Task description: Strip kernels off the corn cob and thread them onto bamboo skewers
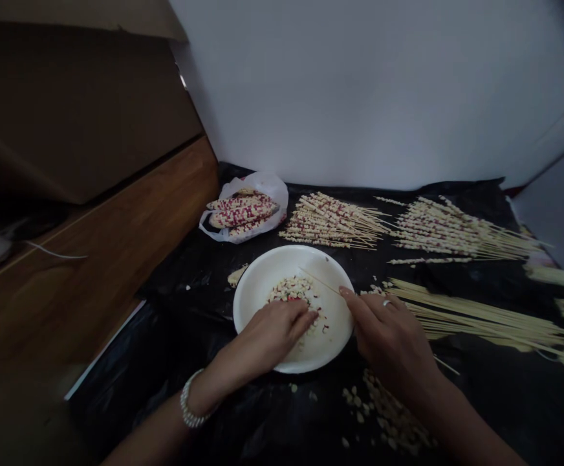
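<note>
A white bowl (pixel 257 278) holds a small heap of pale and dark-red corn kernels (pixel 286 288). My left hand (pixel 279 330) reaches over its near rim, fingers curled together down at the kernels; what lies between the fingertips is hidden. At the bowl's right rim, my right hand (pixel 391 333) is closed on a thin bamboo skewer (pixel 321 281). The skewer's tip slants up and left over the bowl, and its visible length is bare.
Black plastic sheeting (pixel 175 285) lies beneath everything. Corn cobs (pixel 246 210) sit in a plastic bag. Two piles of kernel-threaded skewers (pixel 330 220) lie behind the bowl. Bare skewers (pixel 480 314) are at right; loose kernels (pixel 393 414) lie near my right forearm. A white wall (pixel 359 97) stands behind.
</note>
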`<state>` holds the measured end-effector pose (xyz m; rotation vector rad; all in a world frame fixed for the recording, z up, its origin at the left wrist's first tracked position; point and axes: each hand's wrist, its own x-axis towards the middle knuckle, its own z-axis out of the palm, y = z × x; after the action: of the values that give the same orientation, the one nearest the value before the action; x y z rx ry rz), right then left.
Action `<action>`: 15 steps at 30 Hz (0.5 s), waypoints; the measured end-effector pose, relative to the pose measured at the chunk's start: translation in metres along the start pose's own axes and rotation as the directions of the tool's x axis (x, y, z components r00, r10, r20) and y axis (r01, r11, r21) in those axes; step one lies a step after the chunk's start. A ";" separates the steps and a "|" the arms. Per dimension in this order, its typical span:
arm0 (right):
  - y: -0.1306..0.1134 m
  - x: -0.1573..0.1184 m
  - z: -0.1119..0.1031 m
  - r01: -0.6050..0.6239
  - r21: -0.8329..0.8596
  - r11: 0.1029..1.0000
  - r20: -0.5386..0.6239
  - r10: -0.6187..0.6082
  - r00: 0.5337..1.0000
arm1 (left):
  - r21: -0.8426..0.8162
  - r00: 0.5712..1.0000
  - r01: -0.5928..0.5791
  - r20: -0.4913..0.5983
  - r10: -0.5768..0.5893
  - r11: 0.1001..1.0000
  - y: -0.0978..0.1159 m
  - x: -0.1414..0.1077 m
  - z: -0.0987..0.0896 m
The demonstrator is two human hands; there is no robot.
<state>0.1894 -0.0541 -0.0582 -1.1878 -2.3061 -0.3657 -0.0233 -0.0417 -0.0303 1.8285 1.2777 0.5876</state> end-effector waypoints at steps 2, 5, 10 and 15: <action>0.001 0.000 -0.001 -0.004 -0.011 1.000 -0.026 0.004 1.000 | -0.300 0.994 0.100 -0.015 -0.109 0.949 0.004 0.011 -0.005; 0.003 -0.001 -0.002 -0.024 -0.051 0.998 -0.045 0.021 0.999 | -0.807 0.945 0.278 0.132 -0.299 0.522 0.010 0.023 -0.011; 0.003 -0.002 0.000 -0.038 -0.024 0.999 -0.052 0.036 0.998 | -0.935 0.827 0.315 0.356 -0.435 -0.165 0.003 0.032 -0.010; 0.000 -0.003 0.003 -0.074 0.010 0.997 -0.087 0.074 0.993 | -0.935 0.843 0.275 0.347 -0.411 -0.225 -0.009 0.033 -0.006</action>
<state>0.1900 -0.0544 -0.0622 -1.2253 -2.1804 -0.3747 -0.0205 -0.0078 -0.0368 0.0049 0.7719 0.9291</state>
